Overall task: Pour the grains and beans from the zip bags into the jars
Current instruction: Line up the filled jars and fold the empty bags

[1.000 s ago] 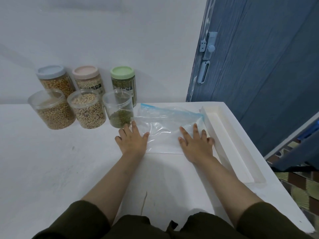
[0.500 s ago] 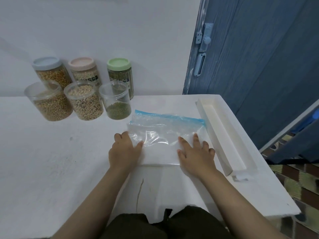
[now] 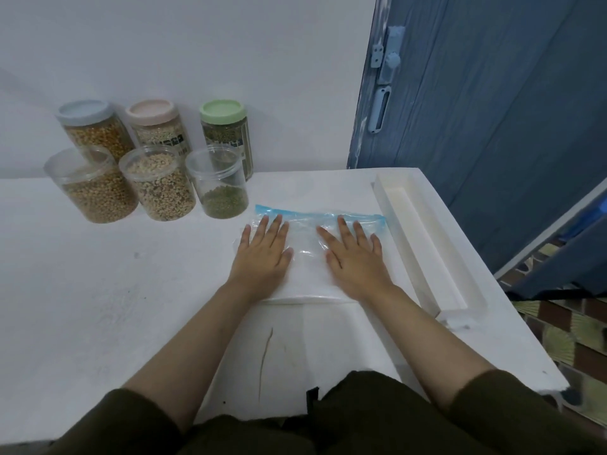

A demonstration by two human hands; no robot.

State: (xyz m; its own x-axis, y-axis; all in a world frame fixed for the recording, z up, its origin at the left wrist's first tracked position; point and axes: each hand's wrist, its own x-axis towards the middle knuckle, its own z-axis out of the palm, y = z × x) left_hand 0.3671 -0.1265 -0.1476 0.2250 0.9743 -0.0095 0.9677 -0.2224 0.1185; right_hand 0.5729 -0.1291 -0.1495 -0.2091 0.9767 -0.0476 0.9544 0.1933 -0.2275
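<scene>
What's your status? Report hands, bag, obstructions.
Left hand and right hand flat on the empty clear blue-zip plastic bag. Three lidless clear plastic jars filled. Nothing obstructing.

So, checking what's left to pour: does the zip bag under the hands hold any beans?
No, the zip bag lies flat and clear under both open hands, nothing inside.
</scene>
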